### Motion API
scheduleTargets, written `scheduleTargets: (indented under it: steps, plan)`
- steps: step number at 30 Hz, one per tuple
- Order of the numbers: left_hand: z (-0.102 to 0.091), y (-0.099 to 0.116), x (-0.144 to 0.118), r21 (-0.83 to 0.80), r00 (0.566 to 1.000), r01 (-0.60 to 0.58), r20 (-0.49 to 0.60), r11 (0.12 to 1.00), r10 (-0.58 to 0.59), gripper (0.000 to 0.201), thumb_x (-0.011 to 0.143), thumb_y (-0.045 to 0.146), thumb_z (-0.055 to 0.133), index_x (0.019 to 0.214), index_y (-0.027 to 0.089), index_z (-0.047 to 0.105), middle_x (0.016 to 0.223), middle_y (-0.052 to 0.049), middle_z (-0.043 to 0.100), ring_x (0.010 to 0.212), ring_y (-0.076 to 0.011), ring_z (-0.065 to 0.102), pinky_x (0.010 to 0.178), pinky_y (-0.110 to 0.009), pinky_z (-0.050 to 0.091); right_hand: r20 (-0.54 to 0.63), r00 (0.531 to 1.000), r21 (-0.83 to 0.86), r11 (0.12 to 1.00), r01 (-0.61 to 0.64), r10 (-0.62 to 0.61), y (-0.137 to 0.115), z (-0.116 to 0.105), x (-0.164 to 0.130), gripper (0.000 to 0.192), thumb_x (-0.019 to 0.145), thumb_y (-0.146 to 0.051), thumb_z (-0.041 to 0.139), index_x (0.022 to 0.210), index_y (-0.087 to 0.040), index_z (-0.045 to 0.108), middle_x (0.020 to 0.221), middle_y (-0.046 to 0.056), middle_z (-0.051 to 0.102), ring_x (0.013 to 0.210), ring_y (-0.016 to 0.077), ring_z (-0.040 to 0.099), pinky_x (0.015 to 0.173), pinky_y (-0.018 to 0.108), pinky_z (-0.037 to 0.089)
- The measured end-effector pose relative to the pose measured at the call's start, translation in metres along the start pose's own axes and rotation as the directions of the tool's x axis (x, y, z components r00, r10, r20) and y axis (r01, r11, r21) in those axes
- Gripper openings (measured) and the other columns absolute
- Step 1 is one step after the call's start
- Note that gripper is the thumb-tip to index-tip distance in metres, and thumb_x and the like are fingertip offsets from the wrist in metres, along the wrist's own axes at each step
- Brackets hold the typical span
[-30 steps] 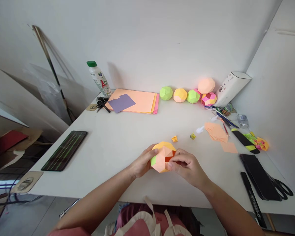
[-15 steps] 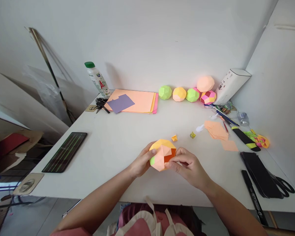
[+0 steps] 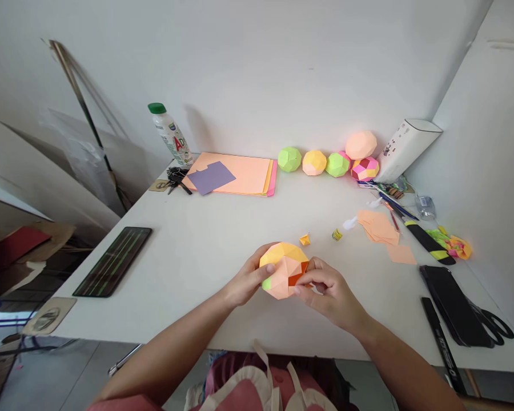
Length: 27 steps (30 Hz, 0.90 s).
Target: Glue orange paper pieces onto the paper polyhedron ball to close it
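A folded paper ball point(image 3: 280, 274) in peach and yellow, with a bit of green at its lower left, is held above the table near its front edge. My left hand point(image 3: 251, 277) wraps around its left side, thumb on the front. On the right side the ball has an opening with an orange inside. My right hand point(image 3: 328, 288) pinches the paper at that opening with thumb and fingers. Just beyond the ball lie a small orange folded paper piece point(image 3: 305, 240) and a small yellow-green piece point(image 3: 336, 234).
Finished paper balls point(image 3: 314, 162) line the wall. Coloured sheets point(image 3: 240, 171) lie back left, beside a bottle point(image 3: 171, 134). To the right are peach paper squares point(image 3: 379, 228), a cutter point(image 3: 428, 241), a black case point(image 3: 454, 305), scissors point(image 3: 494, 325) and a marker point(image 3: 443, 345). A phone-like dark slab point(image 3: 113, 261) lies left.
The camera view has shifted slightly. Both hands keep their hold on the paper ball, and the right fingers have barely moved at the opening.
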<state>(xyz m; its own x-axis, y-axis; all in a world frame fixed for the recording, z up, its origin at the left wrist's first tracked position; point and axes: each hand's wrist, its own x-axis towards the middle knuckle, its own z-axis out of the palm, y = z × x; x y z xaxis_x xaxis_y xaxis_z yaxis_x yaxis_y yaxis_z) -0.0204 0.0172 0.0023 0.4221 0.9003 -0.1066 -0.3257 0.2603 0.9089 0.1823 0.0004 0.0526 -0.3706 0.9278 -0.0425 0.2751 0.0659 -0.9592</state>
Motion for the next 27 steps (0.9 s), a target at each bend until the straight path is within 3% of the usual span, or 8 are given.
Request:
scheduleTargets:
  steps: [7, 16, 27]
  plan:
    - [-0.0015, -0.0018, 0.0020, -0.016, 0.996, 0.079, 0.049, 0.997, -0.079, 0.061, 0.078, 0.057, 0.065, 0.126, 0.021, 0.051, 0.121, -0.012, 0.059, 0.106, -0.0306, 0.058, 0.082, -0.037, 0.048, 0.046, 0.999, -0.091, 0.996, -0.003, 0.007, 0.0008, -0.0004, -0.0012, 0.018, 0.083, -0.030, 0.064, 0.069, -0.021, 0.072, 0.067, 0.000, 0.053, 0.061, 0.0128, 0.046, 0.056, 0.026, 0.039]
    - [-0.0007, -0.0006, 0.0014, -0.025, 0.996, 0.084, 0.035, 0.996, -0.083, 0.059, 0.080, 0.054, 0.065, 0.125, 0.020, 0.051, 0.119, -0.012, 0.060, 0.105, -0.0292, 0.057, 0.084, -0.037, 0.048, 0.049, 0.998, -0.143, 0.989, 0.035, -0.028, 0.0012, -0.0017, -0.0015, 0.021, 0.084, -0.029, 0.062, 0.067, -0.021, 0.072, 0.062, -0.001, 0.049, 0.059, 0.0127, 0.042, 0.055, 0.026, 0.036]
    - [-0.0017, -0.0018, 0.0033, -0.075, 0.983, 0.175, 0.075, 0.982, -0.170, 0.058, 0.081, 0.055, 0.062, 0.125, 0.018, 0.051, 0.114, -0.014, 0.062, 0.100, -0.0296, 0.060, 0.081, -0.038, 0.049, 0.060, 0.995, -0.152, 0.985, 0.084, -0.075, 0.0011, -0.0015, -0.0005, 0.026, 0.086, -0.033, 0.061, 0.064, -0.021, 0.071, 0.058, -0.001, 0.043, 0.059, 0.0134, 0.040, 0.055, 0.027, 0.035]
